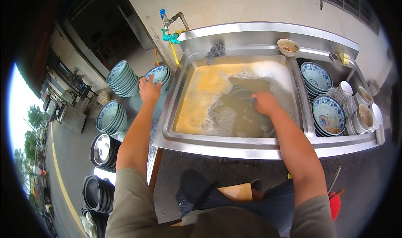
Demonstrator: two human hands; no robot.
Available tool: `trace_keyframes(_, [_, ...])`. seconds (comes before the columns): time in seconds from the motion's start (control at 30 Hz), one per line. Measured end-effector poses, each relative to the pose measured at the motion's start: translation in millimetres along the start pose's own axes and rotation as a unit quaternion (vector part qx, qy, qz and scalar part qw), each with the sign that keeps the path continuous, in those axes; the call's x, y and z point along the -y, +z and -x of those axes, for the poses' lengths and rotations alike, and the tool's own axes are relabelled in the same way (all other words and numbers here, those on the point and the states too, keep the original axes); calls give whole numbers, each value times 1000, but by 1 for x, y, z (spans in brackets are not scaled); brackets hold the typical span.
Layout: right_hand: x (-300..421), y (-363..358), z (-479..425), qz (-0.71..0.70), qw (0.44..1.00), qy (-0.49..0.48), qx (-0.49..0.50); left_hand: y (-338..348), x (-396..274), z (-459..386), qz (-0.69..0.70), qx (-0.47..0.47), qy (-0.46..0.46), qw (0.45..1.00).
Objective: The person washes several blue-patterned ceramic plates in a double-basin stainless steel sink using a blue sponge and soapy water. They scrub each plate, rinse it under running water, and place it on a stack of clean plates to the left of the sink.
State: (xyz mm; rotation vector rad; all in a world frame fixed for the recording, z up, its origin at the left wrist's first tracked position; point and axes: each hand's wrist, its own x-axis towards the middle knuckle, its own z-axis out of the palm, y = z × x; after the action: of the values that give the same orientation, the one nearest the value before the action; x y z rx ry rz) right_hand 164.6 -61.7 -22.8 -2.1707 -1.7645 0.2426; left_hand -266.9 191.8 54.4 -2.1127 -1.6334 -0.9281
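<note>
My left hand point(150, 89) is raised at the near side of a short stack of blue-patterned bowls point(158, 73), left of the sink. Its fingers are apart, with the tips over the bowls' near rim; whether they touch it is unclear. My right hand point(266, 103) is over the murky, sudsy water point(245, 95) in the large basin of a stainless steel sink point(220, 141). Its fingertips seem to dip into the water, so anything they might hold is hidden. Yellowish foam covers the basin's left side, and white suds lie at the back right.
Stacked patterned bowls point(121, 77) and black bowls point(100, 192) line the left side. Dirty bowls point(329, 115) and small white cups point(361, 118) fill the right basin. A steel wool scrubber point(215, 50) and a food-stained bowl point(288, 47) sit on the back ledge. Taps point(171, 35) stand behind.
</note>
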Motion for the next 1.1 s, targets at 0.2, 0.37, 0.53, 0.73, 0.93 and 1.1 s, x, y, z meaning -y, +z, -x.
trace_keyframes(0.2, [20,-7,2,-32,988,-112,-106,-23,-151,60,359,313,47,878])
trace_keyframes(0.37, [33,-18,10,-128,955,-179,-199,3,-236,128,368,425,95,821])
trace_keyframes(0.53, [39,-27,12,-135,952,-93,-257,11,-252,143,260,366,90,889])
trace_keyframes(0.73, [7,-11,2,21,993,87,-80,24,-255,136,308,498,-76,807])
trace_keyframes(0.93, [19,20,-26,-232,963,133,43,22,-250,144,464,518,-167,699])
trace_keyframes(1.1, [7,36,-42,-388,909,117,95,21,-270,144,545,514,-171,640])
